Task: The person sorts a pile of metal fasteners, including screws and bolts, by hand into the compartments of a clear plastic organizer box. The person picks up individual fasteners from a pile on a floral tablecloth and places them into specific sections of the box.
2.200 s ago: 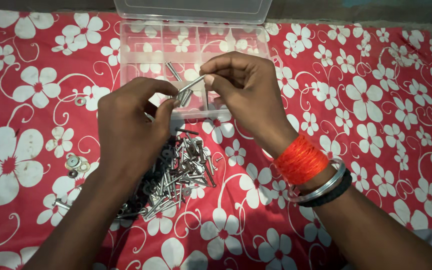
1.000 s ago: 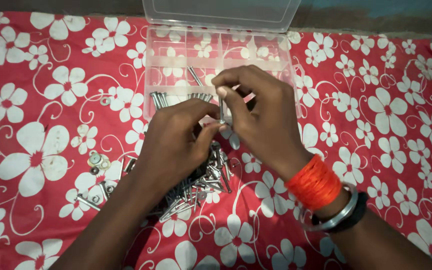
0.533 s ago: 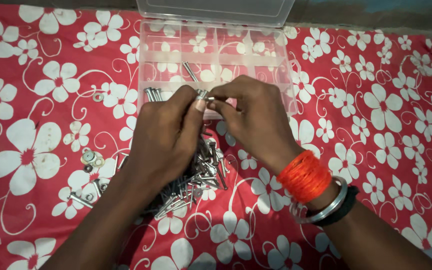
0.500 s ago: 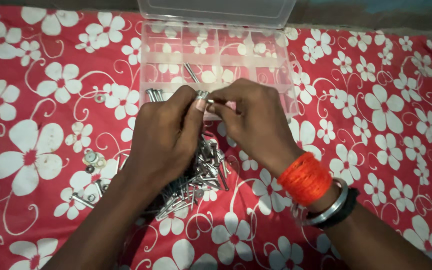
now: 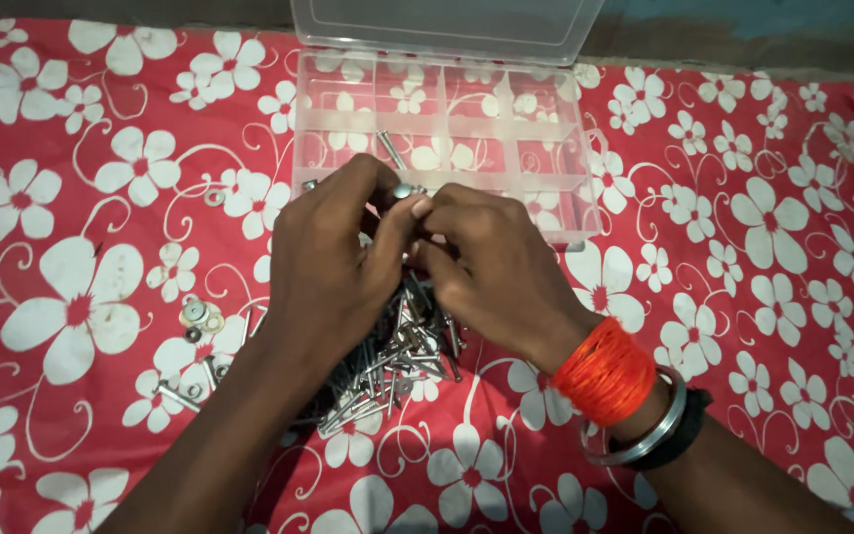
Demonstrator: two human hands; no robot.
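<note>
My left hand (image 5: 333,262) and my right hand (image 5: 491,267) meet fingertip to fingertip over the near edge of a clear plastic compartment box (image 5: 555,158). Between them they pinch a small silver bolt (image 5: 405,191), whose head shows above my left thumb. Under both hands lies a pile of silver bolts and dark washers (image 5: 397,361) on the red flowered cloth. One long bolt (image 5: 388,148) lies in a middle compartment of the box.
The box lid (image 5: 447,25) stands open at the back. Loose washers (image 5: 200,318) and a few bolts (image 5: 180,396) lie left of the pile; one washer (image 5: 213,198) sits alone farther up. An orange thread band and bangles ring my right wrist (image 5: 625,396).
Both hands have come together and sunk slightly toward the pile. The bolt that my right hand held upright a second ago is now pinched between both hands' fingertips.
</note>
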